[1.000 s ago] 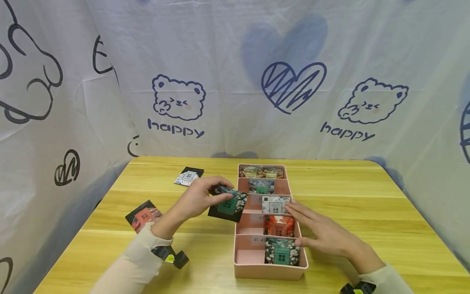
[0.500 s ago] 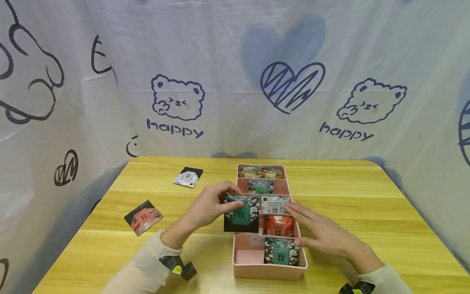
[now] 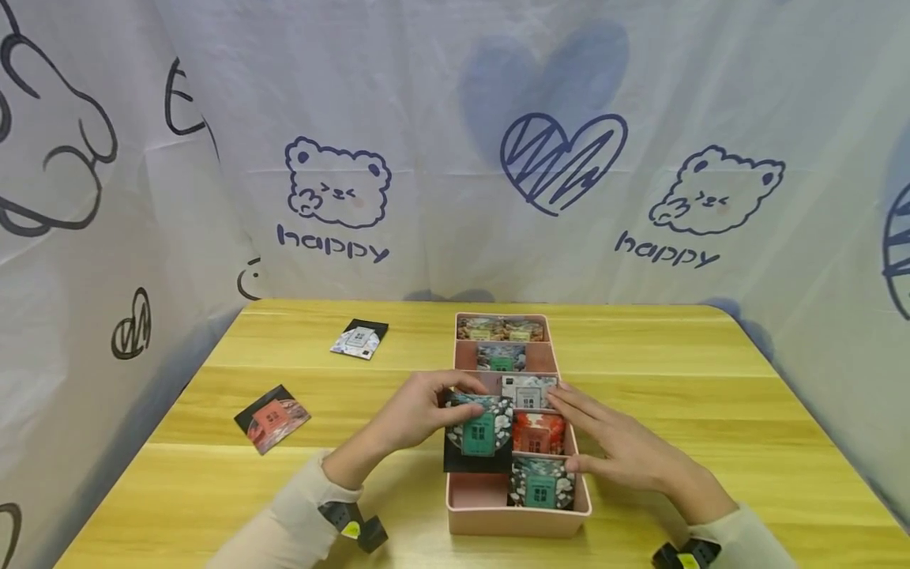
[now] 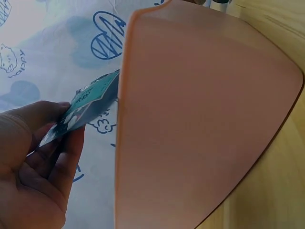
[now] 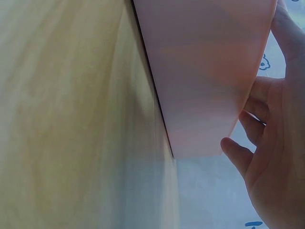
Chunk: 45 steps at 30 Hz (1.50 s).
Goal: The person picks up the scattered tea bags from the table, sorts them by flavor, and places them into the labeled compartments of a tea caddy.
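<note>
My left hand pinches a dark floral sachet with a green label, thumb on its front. This sachet is held over the left side of a long pink divided box, near its front compartments. In the left wrist view the sachet tilts just beyond the box rim. My right hand rests along the box's right rim with fingers extended. Inside the front compartment stands a matching green-label sachet. Behind it are a red sachet and a white one.
Farther back in the box are a blue-grey sachet and two brownish sachets. On the wooden table, left of the box, lie a red-label sachet and a white-and-black sachet. A printed curtain hangs behind.
My left hand has carried the green-label sachet right and toward the front, from the box's left edge to over its compartments. The right hand stays at the right rim.
</note>
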{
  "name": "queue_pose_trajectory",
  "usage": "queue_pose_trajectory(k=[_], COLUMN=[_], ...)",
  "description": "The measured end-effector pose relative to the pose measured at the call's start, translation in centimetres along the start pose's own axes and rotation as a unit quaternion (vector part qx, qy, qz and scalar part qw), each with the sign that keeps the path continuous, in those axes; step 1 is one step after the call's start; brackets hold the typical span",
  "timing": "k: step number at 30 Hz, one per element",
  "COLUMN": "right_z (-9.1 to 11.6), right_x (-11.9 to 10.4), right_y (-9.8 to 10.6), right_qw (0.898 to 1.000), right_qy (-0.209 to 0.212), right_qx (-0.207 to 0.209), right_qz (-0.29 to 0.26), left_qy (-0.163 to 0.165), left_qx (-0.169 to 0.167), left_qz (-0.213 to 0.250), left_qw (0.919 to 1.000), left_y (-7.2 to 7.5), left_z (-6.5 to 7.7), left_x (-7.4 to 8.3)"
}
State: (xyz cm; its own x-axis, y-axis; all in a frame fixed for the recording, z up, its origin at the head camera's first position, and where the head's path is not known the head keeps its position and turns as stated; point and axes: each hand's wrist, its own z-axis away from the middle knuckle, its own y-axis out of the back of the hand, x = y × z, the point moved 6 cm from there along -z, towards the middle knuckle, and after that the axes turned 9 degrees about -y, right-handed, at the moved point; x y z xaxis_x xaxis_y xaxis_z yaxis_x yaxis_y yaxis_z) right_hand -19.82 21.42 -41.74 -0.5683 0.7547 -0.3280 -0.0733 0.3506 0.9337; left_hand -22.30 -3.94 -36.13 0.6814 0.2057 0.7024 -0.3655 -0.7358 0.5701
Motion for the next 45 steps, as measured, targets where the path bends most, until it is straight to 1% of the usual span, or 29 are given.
queue_pose_trajectory(k=[5, 15, 19, 23, 25, 29, 31, 33, 35, 37, 40, 42, 44, 45], right_z=[0.0, 0.0, 0.0, 0.0, 0.0, 0.0, 0.0, 0.0, 0.0, -0.1, -0.1, -0.1, -0.1, -0.1], right_x=[0.0, 0.0, 0.0, 0.0, 0.1, 0.0, 0.0, 0.1, 0.1, 0.1, 0.1, 0.1, 0.1, 0.2], right_y=[0.2, 0.2, 0.1, 0.0, -0.1, -0.2, -0.2, -0.2, -0.2, -0.2, -0.2, -0.2, -0.2, -0.2], right_qw=[1.0, 1.0, 1.0, 1.0, 1.0, 1.0, 1.0, 1.0, 1.0, 1.0, 1.0, 1.0, 1.0, 1.0], right_qy=[-0.001, -0.01, -0.01, -0.014, -0.014, -0.006, -0.001, 0.003, 0.004, 0.002, -0.001, -0.002, -0.001, -0.001], right_qx=[0.002, -0.001, -0.001, -0.002, -0.001, 0.002, 0.004, 0.006, 0.007, 0.006, 0.002, 0.001, 0.001, 0.002], right_qz=[0.0, -0.006, -0.01, -0.012, -0.011, -0.008, -0.005, -0.003, -0.001, -0.003, -0.008, -0.011, -0.012, -0.012], left_qy=[0.007, 0.013, 0.008, -0.004, -0.013, -0.037, -0.048, -0.051, -0.047, -0.033, 0.01, 0.038, 0.057, 0.059], left_qx=[-0.011, -0.033, -0.04, -0.039, -0.038, -0.04, -0.039, -0.035, -0.031, -0.026, -0.015, -0.006, 0.004, 0.009], left_qz=[0.008, 0.002, -0.024, -0.063, -0.089, -0.145, -0.158, -0.159, -0.153, -0.138, -0.102, -0.077, -0.062, -0.057], left_qw=[0.9999, 0.9994, 0.9989, 0.9972, 0.9952, 0.9879, 0.9855, 0.9853, 0.9866, 0.9896, 0.9947, 0.9963, 0.9965, 0.9966], left_y=[-0.6, -2.2, -2.6, -2.8, -2.8, -3.0, -3.1, -3.1, -3.2, -3.3, -3.4, -3.5, -3.6, -3.6], left_z=[-0.1, 0.1, 0.3, 0.5, 0.5, 0.8, 1.0, 1.2, 1.5, 1.8, 2.2, 2.5, 2.7, 2.8], left_x=[-0.4, -1.0, -1.2, -1.2, -1.0, -0.5, -0.3, -0.3, -0.3, -0.6, -1.1, -1.4, -1.5, -1.5])
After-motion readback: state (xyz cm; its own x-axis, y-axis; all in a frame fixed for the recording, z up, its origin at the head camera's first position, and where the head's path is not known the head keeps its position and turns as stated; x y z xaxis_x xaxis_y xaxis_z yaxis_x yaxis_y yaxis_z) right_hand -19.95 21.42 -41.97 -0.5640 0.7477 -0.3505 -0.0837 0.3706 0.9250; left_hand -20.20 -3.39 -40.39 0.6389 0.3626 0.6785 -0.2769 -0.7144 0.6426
